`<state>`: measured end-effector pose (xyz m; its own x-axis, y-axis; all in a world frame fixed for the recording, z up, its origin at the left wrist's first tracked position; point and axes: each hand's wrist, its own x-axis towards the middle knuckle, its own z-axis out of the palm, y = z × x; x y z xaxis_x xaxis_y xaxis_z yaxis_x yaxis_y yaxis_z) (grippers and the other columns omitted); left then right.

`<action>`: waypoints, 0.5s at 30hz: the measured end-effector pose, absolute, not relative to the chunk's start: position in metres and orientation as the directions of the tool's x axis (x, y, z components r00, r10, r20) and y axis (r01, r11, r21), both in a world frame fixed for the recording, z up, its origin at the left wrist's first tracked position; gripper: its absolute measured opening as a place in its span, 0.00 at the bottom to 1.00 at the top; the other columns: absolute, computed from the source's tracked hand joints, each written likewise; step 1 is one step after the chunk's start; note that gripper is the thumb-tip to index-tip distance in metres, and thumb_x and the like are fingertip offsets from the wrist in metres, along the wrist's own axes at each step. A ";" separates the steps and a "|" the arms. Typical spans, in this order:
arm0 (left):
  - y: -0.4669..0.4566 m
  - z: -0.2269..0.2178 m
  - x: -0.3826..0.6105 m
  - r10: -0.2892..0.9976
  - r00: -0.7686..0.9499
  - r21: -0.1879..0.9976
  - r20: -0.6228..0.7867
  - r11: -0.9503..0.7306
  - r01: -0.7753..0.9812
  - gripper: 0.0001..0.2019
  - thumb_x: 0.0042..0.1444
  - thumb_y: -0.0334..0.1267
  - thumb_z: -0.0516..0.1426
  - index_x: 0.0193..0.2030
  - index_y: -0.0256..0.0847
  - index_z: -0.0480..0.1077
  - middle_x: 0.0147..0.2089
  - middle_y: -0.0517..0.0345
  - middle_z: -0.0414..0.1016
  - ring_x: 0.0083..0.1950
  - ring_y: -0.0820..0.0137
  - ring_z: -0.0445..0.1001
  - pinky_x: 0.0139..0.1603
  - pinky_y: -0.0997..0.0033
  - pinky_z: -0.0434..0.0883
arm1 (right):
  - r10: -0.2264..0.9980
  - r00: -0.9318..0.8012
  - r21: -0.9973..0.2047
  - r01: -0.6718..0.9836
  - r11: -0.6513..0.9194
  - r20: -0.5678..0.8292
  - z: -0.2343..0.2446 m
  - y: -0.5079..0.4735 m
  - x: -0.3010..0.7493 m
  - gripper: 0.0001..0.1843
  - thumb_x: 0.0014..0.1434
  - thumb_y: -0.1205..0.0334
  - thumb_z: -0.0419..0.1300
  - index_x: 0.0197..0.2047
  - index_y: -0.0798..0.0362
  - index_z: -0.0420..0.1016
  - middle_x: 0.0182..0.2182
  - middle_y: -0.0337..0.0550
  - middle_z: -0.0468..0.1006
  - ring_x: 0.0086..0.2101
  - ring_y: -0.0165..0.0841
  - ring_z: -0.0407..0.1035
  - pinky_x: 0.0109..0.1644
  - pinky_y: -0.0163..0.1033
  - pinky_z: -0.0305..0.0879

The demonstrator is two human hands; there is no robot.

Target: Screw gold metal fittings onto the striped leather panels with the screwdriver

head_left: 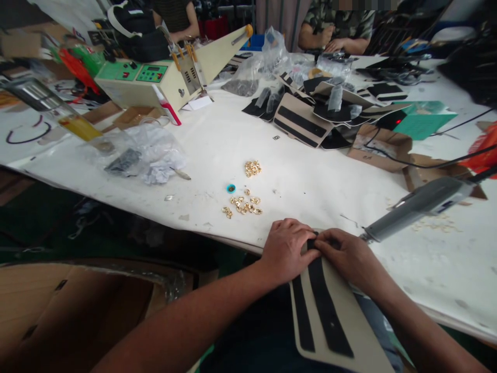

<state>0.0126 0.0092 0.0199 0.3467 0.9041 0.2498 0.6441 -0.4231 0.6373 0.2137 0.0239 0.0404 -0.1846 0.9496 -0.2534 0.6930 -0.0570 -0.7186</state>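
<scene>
A beige panel with black strips (303,331) slopes from the table edge down over my lap. My left hand (285,251) grips its upper end, thumb and fingers closed around a black strip there. Against the same spot, the fingertips of my right hand (347,254) are pinched together; whatever small part may be between them is hidden. Just right of my right hand lies a grey electric screwdriver (419,207), its tip close to my knuckles. Gold metal clasps (244,207) lie loose ahead of my left hand, near a small blue cap (231,188) with tiny pieces inside.
More gold clasps (253,168) form a pile farther back. Similar panels (301,119) are heaped behind, near an open cardboard box (380,147) and a green box (427,119). A cream machine (143,85) and a bottle (73,122) stand left. Two people sit across.
</scene>
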 end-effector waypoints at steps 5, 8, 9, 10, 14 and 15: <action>0.009 0.019 0.012 0.906 0.351 0.635 0.237 -0.418 0.650 0.14 0.64 0.46 0.68 0.53 0.46 0.79 0.58 0.58 0.84 0.62 0.59 0.74 0.63 0.51 0.66 | 0.954 -0.170 -0.751 0.656 -0.076 -0.245 0.040 0.022 0.212 0.16 0.63 0.45 0.63 0.40 0.48 0.82 0.33 0.38 0.84 0.35 0.40 0.77 0.40 0.42 0.69; 0.010 0.018 0.013 0.903 0.344 0.637 0.256 -0.425 0.643 0.14 0.62 0.44 0.70 0.52 0.46 0.79 0.57 0.59 0.84 0.61 0.58 0.74 0.62 0.51 0.66 | 0.974 -0.107 -0.799 0.593 -0.099 -0.201 0.044 0.011 0.215 0.18 0.63 0.43 0.63 0.43 0.48 0.82 0.35 0.40 0.85 0.35 0.40 0.78 0.40 0.41 0.70; 0.010 0.018 0.013 0.902 0.341 0.638 0.265 -0.429 0.640 0.14 0.61 0.44 0.71 0.51 0.46 0.79 0.56 0.60 0.84 0.61 0.59 0.74 0.61 0.51 0.66 | 0.983 -0.059 -0.808 0.578 -0.110 -0.176 0.046 0.005 0.218 0.19 0.63 0.41 0.63 0.43 0.48 0.82 0.34 0.40 0.84 0.34 0.40 0.78 0.38 0.41 0.71; 0.010 0.018 0.013 0.901 0.339 0.638 0.272 -0.432 0.637 0.14 0.60 0.44 0.71 0.51 0.46 0.79 0.56 0.60 0.84 0.61 0.59 0.74 0.61 0.51 0.66 | 0.989 0.005 -0.812 0.570 -0.123 -0.147 0.049 -0.001 0.221 0.20 0.62 0.40 0.64 0.42 0.48 0.82 0.32 0.41 0.83 0.33 0.40 0.77 0.37 0.41 0.70; 0.010 0.016 0.013 0.901 0.342 0.636 0.268 -0.432 0.640 0.13 0.60 0.45 0.71 0.49 0.46 0.80 0.56 0.59 0.84 0.60 0.59 0.75 0.61 0.51 0.66 | 0.940 0.339 -0.829 0.517 -0.213 -0.031 0.064 -0.023 0.240 0.23 0.59 0.36 0.68 0.40 0.48 0.80 0.27 0.42 0.79 0.29 0.41 0.74 0.34 0.43 0.70; 0.010 0.016 0.013 0.902 0.341 0.634 0.264 -0.429 0.644 0.13 0.60 0.45 0.71 0.49 0.46 0.80 0.56 0.59 0.84 0.60 0.59 0.75 0.61 0.52 0.67 | 0.904 0.429 -0.837 0.494 -0.234 0.000 0.066 -0.024 0.245 0.23 0.59 0.36 0.68 0.41 0.48 0.80 0.29 0.42 0.79 0.31 0.41 0.75 0.36 0.44 0.71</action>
<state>0.0132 0.0102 0.0163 0.3414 0.9022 0.2635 0.6436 -0.4288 0.6339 0.2452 -0.0239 0.0662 0.4285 0.9035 0.0000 0.4944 -0.2345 -0.8370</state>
